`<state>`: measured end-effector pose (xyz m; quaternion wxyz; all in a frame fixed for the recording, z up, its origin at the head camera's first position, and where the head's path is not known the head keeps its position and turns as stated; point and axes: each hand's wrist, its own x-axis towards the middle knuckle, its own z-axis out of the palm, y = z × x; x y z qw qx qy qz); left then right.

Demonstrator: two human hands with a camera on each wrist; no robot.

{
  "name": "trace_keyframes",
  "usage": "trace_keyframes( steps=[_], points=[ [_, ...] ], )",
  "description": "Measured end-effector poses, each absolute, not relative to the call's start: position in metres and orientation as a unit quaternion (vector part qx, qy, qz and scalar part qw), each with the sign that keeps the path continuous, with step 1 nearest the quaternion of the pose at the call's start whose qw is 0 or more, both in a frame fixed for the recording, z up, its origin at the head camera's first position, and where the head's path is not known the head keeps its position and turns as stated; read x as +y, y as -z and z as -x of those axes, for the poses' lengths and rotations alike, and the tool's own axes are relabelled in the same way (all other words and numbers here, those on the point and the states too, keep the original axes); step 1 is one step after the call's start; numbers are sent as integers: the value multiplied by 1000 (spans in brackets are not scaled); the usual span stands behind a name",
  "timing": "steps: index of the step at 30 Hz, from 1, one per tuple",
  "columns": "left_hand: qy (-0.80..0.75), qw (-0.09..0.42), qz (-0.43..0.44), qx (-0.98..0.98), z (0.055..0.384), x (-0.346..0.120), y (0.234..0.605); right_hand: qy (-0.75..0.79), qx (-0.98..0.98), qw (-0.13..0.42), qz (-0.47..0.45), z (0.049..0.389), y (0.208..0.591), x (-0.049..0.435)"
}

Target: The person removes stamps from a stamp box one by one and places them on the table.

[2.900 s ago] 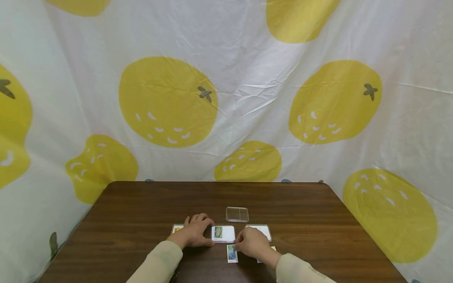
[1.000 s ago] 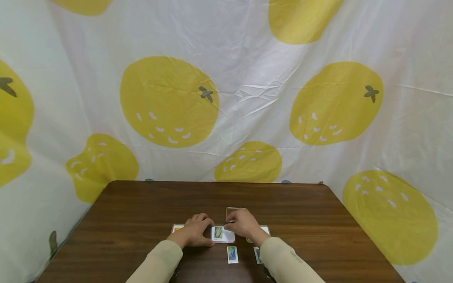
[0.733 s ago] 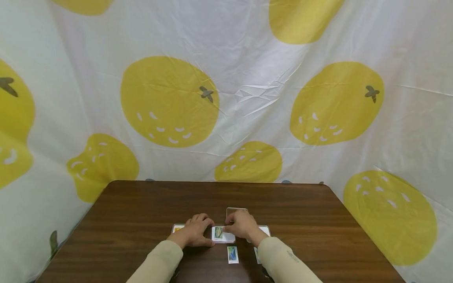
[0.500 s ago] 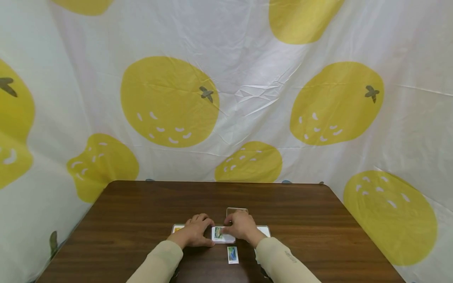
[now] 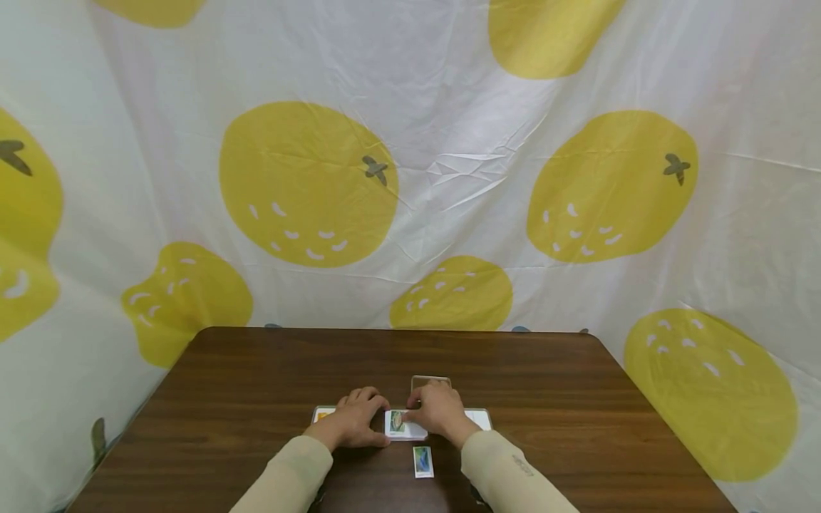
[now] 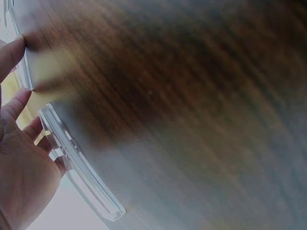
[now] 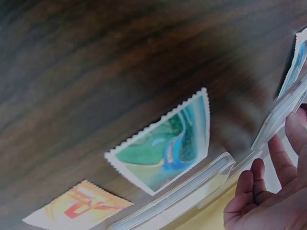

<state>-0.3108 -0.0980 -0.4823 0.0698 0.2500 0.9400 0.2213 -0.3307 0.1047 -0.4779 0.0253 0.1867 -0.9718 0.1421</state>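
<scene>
A clear plastic case [image 5: 410, 432] with a white backing lies mid-table, a green stamp [image 5: 395, 425] at its left side. Thumb and index finger of my left hand [image 5: 351, 420] hold that case by its left end, at the near and far edges. My right hand [image 5: 440, 410] reaches over the case's right part; its thumb touches the right side of the green stamp, the index finger lies at the far edge. Toward me lies a loose blue stamp [image 5: 423, 462]. In the right wrist view, a green-and-blue stamp [image 7: 168, 143] and an orange stamp [image 7: 79, 206] lie on the wood.
Another case [image 5: 323, 414] shows left of my left hand, and a further one [image 5: 479, 419] is partly covered by the right hand. A clear lid [image 5: 431, 381] lies behind the right hand. The brown table [image 5: 288, 356] meets a lemon-patterned cloth at the back.
My right hand has left the loose stamps and come up to the middle case, its thumb shifting slightly left onto the green stamp. The left hand keeps still.
</scene>
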Motion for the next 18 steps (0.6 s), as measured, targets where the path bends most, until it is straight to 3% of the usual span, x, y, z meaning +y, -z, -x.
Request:
trace_keyframes(
  steps=[8, 18],
  points=[
    [-224, 76, -249, 939, 312, -99, 483, -153, -970, -3, -189, 331, 477, 107],
    [-227, 77, -252, 938, 313, -99, 484, -153, -970, 7, -188, 330, 480, 105]
  ],
)
